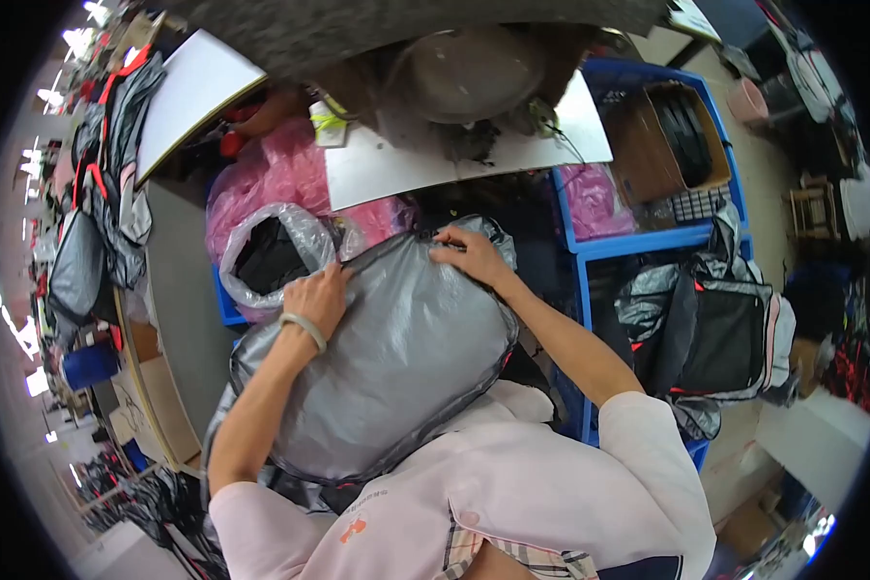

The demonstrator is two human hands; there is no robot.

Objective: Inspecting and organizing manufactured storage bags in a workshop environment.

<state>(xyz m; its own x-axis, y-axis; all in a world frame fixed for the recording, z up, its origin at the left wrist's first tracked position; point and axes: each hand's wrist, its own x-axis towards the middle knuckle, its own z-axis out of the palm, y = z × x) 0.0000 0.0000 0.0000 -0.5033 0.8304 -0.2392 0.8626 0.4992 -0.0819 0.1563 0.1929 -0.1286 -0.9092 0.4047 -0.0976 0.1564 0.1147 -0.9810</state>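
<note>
A silver-grey bag [396, 338] with dark binding along its edges lies across my lap, its broad shiny side facing up. My left hand [317, 300], with a pale band at the wrist, is closed on the bag's far left edge. Farther right, my right hand [470, 257] pinches the same far edge with bent fingers. The edge between both hands is lifted toward the white table [561, 135]. What lies beneath the bag is hidden.
At left, a clear plastic sack [237, 246] of black pieces stands by pink plastic bags [271, 169]. Blue crates [575, 248] at right hold a cardboard box [638, 135] and a pink bundle. A black and silver bag [715, 338] rests on the nearer crate.
</note>
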